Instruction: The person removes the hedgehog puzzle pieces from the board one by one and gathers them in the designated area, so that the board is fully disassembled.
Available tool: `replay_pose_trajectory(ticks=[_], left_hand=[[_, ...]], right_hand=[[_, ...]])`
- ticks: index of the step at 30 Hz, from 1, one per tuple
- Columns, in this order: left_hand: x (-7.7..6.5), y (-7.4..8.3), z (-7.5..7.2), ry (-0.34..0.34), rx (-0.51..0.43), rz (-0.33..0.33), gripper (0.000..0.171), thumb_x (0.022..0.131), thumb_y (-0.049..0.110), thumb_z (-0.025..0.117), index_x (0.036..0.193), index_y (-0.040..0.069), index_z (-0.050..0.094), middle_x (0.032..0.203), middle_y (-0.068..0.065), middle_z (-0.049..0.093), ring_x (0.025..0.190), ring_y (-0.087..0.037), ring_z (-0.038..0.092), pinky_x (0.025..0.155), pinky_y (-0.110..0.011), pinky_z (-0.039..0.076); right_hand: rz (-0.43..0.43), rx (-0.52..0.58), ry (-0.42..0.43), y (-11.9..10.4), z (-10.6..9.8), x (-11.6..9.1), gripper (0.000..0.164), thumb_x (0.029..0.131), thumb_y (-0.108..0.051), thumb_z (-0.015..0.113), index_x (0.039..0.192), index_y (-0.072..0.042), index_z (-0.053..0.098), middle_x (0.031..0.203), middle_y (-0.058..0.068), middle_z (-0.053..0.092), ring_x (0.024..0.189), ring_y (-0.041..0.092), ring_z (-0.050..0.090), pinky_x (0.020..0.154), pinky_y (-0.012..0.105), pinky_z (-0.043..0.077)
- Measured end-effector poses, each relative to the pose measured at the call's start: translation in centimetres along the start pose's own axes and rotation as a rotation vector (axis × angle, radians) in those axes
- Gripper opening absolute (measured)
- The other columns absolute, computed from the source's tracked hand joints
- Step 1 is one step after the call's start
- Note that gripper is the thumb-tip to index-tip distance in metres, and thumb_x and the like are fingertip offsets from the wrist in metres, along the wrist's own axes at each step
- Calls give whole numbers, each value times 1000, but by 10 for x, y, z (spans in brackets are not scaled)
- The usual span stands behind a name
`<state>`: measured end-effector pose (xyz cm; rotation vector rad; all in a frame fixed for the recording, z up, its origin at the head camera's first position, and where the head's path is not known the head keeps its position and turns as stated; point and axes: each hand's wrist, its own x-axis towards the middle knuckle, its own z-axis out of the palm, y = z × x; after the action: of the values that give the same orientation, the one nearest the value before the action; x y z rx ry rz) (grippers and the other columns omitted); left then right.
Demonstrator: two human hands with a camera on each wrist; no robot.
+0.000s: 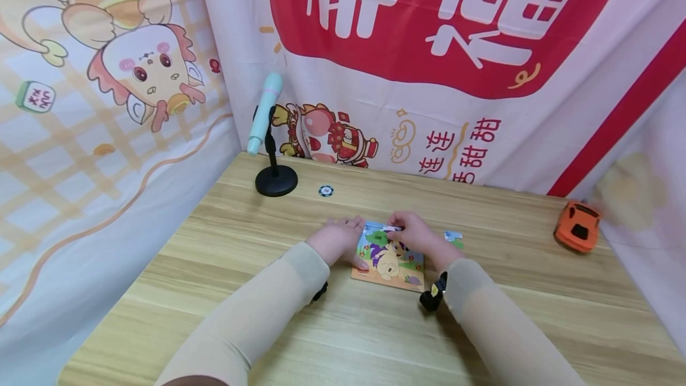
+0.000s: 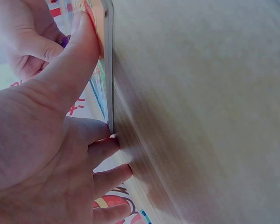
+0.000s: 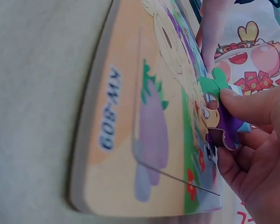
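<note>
A flat jigsaw puzzle (image 1: 387,276) with a cartoon picture lies on the wooden table. My left hand (image 1: 339,244) steadies its left side, the thumb (image 2: 79,51) lying on the picture and the other fingers spread along the edge and table. Over the puzzle's far part, my right hand (image 1: 414,234) pinches a puzzle piece (image 3: 229,122) in green, purple and blue between thumb and fingers. In the right wrist view this piece is tilted and overlaps the picture. Another puzzle piece (image 1: 453,236) lies on the table to the right, partly hidden by the right wrist.
At the back left, a light-blue microphone (image 1: 266,111) is held on a black stand (image 1: 276,181). A round chip (image 1: 326,191) lies near it. An orange toy car (image 1: 577,227) sits at the table's right side. Printed cloth hangs behind the table.
</note>
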<state>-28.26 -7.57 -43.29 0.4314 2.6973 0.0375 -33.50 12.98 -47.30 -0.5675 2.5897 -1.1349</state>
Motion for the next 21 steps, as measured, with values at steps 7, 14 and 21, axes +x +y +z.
replay_pose_trajectory(ticks=[7,14,21], left_hand=[[2,-1,2,8,-5,2,113,76,69,69,158,10,20,164,-5,16,148,-30,18,119,-50,13],[2,-2,3,13,-10,1,114,75,69,69,158,10,20,164,-5,15,148,-30,17,119,-50,13],[2,-1,3,11,-10,-7,113,75,69,70,158,11,21,164,-4,16,148,-30,18,119,-49,13]], right_hand=[[-12,-64,-24,-5,-4,1,6,95,-9,67,93,-6,63,89,3,63,82,20,57,78,39,50],[13,-79,-38,-13,-7,-1,7,96,-7,64,89,-5,62,83,5,62,75,19,57,68,33,50],[-3,-41,-35,-12,-11,1,9,95,-6,65,87,-6,62,84,4,64,76,19,58,69,33,51]])
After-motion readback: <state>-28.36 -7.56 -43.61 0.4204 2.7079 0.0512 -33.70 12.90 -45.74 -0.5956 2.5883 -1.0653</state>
